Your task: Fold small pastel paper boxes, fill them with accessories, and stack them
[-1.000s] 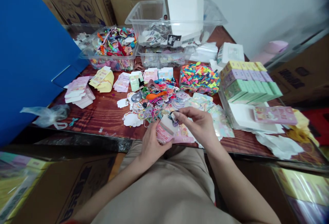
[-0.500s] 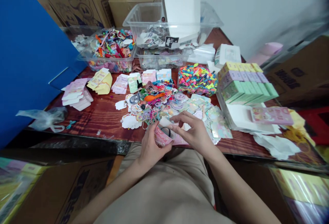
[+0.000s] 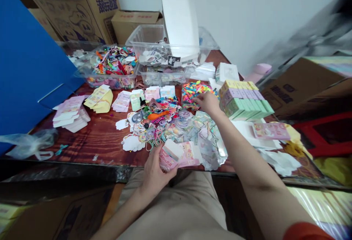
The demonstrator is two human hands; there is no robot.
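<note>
My left hand is closed around a small pink printed box, whose white flap stands up at the open top. Beside it a flat pink printed carton lies at the table's front edge. My right hand is stretched forward over a clear tub of small bright neon pieces. Its fingers are bent together at the pieces, and whatever is between them is too small to make out. Between the hands and the tub lies a heap of hair ties and trinkets, with shiny clear packets to its right.
Flat cartons in pink and yellow lie on the left. Clear bins of trinkets stand at the back. On the right are stacked green, purple and yellow boxes and a white tray. A blue panel borders the left.
My right hand has left the pink box and moved forward to the tub of neon pieces. My left hand still holds the box. The view has shifted slightly.
</note>
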